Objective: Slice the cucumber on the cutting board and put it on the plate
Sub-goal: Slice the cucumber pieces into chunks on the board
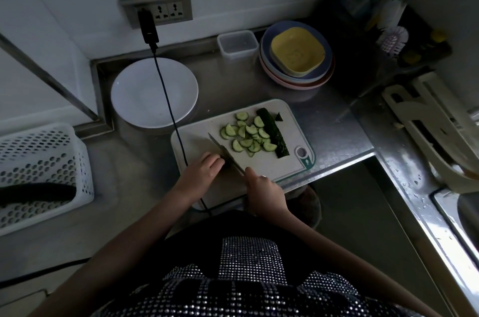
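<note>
Head view shows the person standing at a steel counter [337, 140] with a cutting board [287, 161] in front of them. The right hand [263, 187] grips the handle of a knife [225, 152], whose blade angles up and left across the board. The left hand [204, 165] rests just left of the blade with its fingers curled; whether it holds a piece of cucumber cannot be told in the dim light. A heap of half-moon slices [246, 135] lies mid-board, and an uncut half cucumber [274, 132] lies along its right side. The white plate [154, 92] sits well apart at upper left, bare. To cut well, the person should probably keep fingertips tucked back from the edge and clear the black cable [171, 114] crossing the board's left end.
</note>
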Tool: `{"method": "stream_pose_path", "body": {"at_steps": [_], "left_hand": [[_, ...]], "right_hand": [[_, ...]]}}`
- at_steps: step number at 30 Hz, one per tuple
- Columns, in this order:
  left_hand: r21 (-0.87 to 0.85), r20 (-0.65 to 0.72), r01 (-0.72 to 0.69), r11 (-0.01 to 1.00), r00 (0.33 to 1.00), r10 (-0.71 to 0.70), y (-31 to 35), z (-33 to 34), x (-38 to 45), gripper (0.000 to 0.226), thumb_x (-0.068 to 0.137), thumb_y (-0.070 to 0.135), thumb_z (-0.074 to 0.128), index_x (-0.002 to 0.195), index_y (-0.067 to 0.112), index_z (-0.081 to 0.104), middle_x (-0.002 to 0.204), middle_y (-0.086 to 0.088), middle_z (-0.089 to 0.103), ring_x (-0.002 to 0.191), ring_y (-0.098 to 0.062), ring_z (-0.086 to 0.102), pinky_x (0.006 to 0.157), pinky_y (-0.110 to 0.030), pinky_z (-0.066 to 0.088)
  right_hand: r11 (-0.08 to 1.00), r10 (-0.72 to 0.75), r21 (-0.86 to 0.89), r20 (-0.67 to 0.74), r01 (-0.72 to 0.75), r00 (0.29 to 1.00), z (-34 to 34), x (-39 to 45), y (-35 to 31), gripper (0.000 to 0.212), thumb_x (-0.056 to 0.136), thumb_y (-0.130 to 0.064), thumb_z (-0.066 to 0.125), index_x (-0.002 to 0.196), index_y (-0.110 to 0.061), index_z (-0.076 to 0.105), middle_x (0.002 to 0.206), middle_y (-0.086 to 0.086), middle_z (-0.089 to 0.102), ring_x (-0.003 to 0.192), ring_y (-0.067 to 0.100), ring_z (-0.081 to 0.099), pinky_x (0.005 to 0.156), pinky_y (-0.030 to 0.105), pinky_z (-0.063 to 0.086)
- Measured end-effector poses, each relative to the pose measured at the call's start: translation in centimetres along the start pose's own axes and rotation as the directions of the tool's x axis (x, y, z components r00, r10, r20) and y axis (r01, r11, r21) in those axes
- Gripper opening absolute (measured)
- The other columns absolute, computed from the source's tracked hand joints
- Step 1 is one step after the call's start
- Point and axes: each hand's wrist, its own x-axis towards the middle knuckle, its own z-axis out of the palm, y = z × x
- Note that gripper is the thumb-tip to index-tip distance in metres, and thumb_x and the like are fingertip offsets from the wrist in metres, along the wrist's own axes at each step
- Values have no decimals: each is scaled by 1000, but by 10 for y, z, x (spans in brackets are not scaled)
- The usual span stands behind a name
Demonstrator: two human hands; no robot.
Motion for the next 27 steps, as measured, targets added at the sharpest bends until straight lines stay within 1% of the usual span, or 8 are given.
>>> {"method": "stream_pose_path", "body": {"at_steps": [4, 8, 11, 16, 19, 21, 24, 27], "left_hand": [[-49, 24, 21, 999, 1000, -20, -2, 2, -2, 36, 63, -10, 77, 96, -1, 64, 95, -15, 61, 92, -26, 45, 63, -38, 55], [-17, 29, -16, 1000, 999, 16, -2, 1, -3, 22, 78, 0, 58, 98, -1, 66, 96, -14, 62, 93, -24, 46, 67, -36, 55], [-6, 38, -30, 1000, 999, 30, -2, 0, -2, 31, 80, 8, 42, 95, 0, 67, 93, -13, 62, 90, -24, 45, 67, -35, 55], [-56, 32, 3, 998, 999, -1, -3, 4, -4, 28, 76, -1, 60, 104, 1, 57, 99, -14, 58, 94, -26, 47, 66, -39, 55], [-51, 49, 0, 999, 999, 2, -4, 3, -3, 28, 79, 6, 48, 106, 3, 52, 99, -14, 57, 95, -27, 47, 65, -39, 55], [-45, 50, 8, 999, 999, -6, -2, 0, -2, 27, 78, 4, 49, 103, 0, 58, 97, -15, 59, 94, -26, 46, 63, -39, 56], [-32, 33, 25, 999, 999, -24, 2, -3, -2, 39, 59, -12, 75, 96, -4, 65, 95, -18, 62, 93, -26, 44, 63, -35, 55], [-25, 15, 30, 999, 999, -30, 1, -1, -1, 40, 58, -13, 74, 96, -4, 65, 95, -18, 62, 94, -26, 43, 62, -36, 55]], "right_hand": [[993, 82, 98, -90, -73, 993, -11, 2, -1, 14, 102, -28, 34, 102, -15, 37, 92, 18, 63, 84, 39, 62, 61, 40, 43], [994, 14, 108, -69, -6, 998, -14, -5, -11, 19, 102, -32, 33, 102, -14, 38, 92, 20, 62, 83, 39, 61, 60, 37, 40], [994, -16, 105, -69, 23, 997, -15, -6, -13, 20, 102, -33, 33, 103, -14, 39, 91, 20, 62, 82, 39, 61, 59, 36, 38], [993, -26, 114, -67, 33, 997, -12, -5, -13, 22, 102, -34, 34, 106, -14, 40, 90, 20, 63, 81, 41, 61, 60, 38, 39], [993, -38, 108, -71, 46, 997, -10, -4, -13, 21, 102, -34, 34, 107, -14, 40, 89, 20, 63, 79, 40, 61, 59, 36, 38], [995, -29, 90, -43, 33, 999, -6, -2, -11, 19, 102, -31, 35, 107, -14, 40, 90, 20, 63, 81, 39, 61, 60, 37, 41], [999, -11, 39, 32, 10, 999, 2, 2, -6, 6, 100, -20, 38, 105, -16, 36, 92, 18, 63, 85, 38, 63, 63, 42, 49], [999, -20, 28, 40, 19, 999, 4, 3, -1, 4, 99, -18, 38, 103, -17, 35, 90, 17, 63, 84, 38, 63, 61, 39, 46]]}}
